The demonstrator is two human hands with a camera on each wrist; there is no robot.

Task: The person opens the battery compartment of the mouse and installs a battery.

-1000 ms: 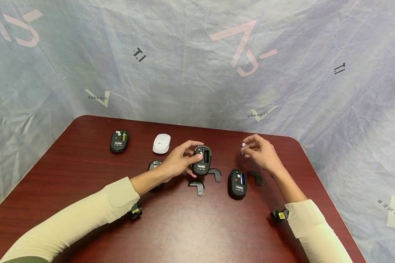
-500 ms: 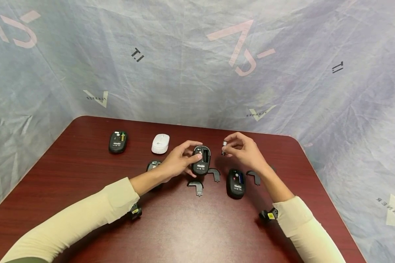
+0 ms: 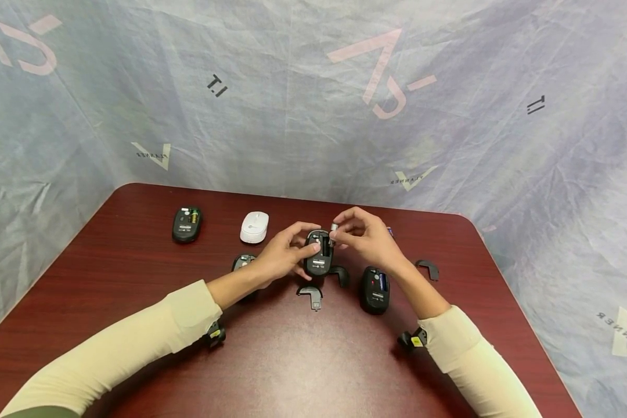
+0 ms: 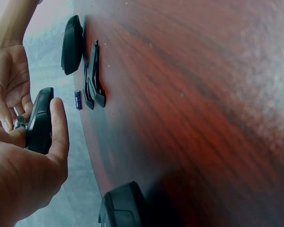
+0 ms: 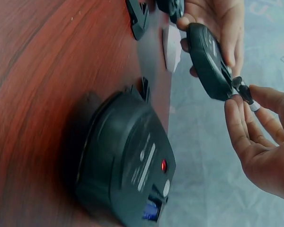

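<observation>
My left hand (image 3: 279, 258) grips a black computer mouse (image 3: 319, 265), underside up, thumb across it, above the table. Its long battery slot (image 3: 325, 247) shows dark and uncovered. My right hand (image 3: 368, 239) pinches a small battery (image 3: 334, 227) between thumb and fingers, right at the slot's right side. In the right wrist view the battery's silvery end (image 5: 254, 107) sticks out past the fingertips, close to the end of the held mouse (image 5: 206, 61). The left wrist view shows that mouse (image 4: 40, 123) edge-on, with the battery mostly hidden by fingers.
Black mouse (image 3: 375, 293) with blue battery and red light lies below my right hand. Battery covers (image 3: 310, 296) lie nearby, one farther right (image 3: 428, 269). A loose blue battery (image 4: 77, 100) lies beyond. Leftward are a white mouse (image 3: 254, 227) and black mice (image 3: 187, 225), one partly behind my forearm.
My right hand has moved left with the battery, from well right of the held mouse to its slot. The rightmost cover and loose battery have come into view. My left hand stays nearly still.
</observation>
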